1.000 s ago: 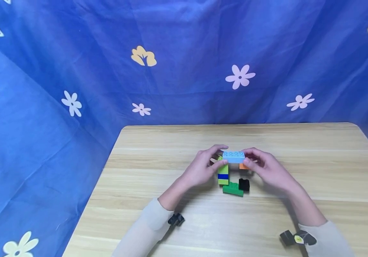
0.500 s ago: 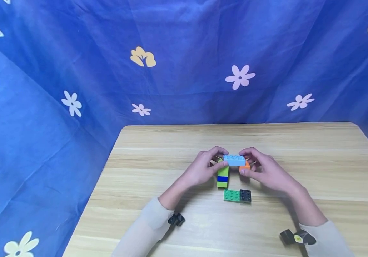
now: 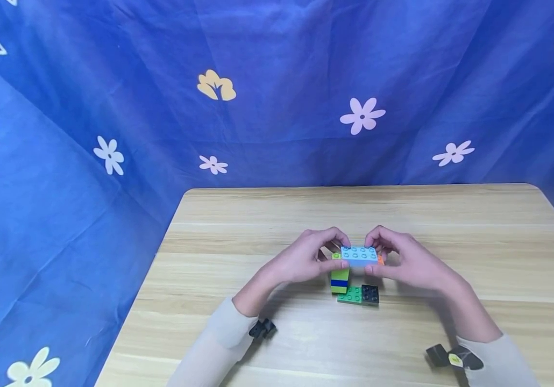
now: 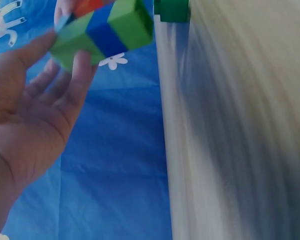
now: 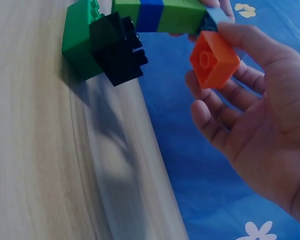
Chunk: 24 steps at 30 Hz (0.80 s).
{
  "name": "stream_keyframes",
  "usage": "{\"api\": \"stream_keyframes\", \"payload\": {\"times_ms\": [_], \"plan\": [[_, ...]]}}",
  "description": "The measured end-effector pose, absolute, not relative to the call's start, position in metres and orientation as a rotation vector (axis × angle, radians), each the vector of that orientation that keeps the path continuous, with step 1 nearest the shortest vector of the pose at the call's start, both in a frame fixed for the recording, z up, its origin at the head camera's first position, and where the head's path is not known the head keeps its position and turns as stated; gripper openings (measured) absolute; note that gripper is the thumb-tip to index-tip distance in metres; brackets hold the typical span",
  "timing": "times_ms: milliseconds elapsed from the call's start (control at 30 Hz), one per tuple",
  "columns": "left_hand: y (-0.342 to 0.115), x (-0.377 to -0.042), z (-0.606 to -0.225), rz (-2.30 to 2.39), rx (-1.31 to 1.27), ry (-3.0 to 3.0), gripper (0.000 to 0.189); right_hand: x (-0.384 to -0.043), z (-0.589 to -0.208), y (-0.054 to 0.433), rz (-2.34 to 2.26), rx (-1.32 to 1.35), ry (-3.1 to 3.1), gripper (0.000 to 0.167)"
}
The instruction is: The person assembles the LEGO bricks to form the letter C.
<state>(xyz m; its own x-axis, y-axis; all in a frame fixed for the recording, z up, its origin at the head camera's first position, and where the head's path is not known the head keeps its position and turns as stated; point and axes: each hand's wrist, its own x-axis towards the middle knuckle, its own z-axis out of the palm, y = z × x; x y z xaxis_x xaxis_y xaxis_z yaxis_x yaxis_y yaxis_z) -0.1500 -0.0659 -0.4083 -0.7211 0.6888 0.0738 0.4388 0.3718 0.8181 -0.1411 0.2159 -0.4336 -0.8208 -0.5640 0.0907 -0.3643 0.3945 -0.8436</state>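
Note:
A light blue toy building brick [image 3: 359,256] bridges the top of a small held structure. Under its left end hangs a lime column [image 4: 127,25] with a dark blue band; under its right end is an orange brick [image 5: 217,60], hollow underside showing. My left hand [image 3: 306,256] pinches the left end between thumb and fingers. On the other end my right hand [image 3: 405,258] does the same, thumb at the front. Just below, on the table, a green brick [image 3: 351,294] and a black brick [image 3: 370,293] sit side by side, studs up. The column overlaps the green one in the head view.
The wooden table [image 3: 238,226] ends at a blue flowered cloth [image 3: 277,107] behind and to the left. Dark wrist devices are strapped at the left cuff [image 3: 263,329] and the right cuff [image 3: 453,357].
The green and black bricks went from tilted, close under the column, to flat on the table. Both hands then brought the held structure slightly nearer and to the right.

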Motion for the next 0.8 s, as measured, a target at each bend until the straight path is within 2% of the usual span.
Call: {"api": "stream_keyframes", "payload": {"times_ms": [533, 800], "plan": [[-0.070, -0.147, -0.400, 1.149, 1.209, 2.147, 0.036, -0.130, -0.429, 0.213, -1.350, -1.006, 2.301, 0.047], [-0.068, -0.144, -0.398, 1.104, 1.295, 2.137, 0.035, -0.129, -0.427, 0.213, -1.307, -1.097, 2.257, 0.043]]}}
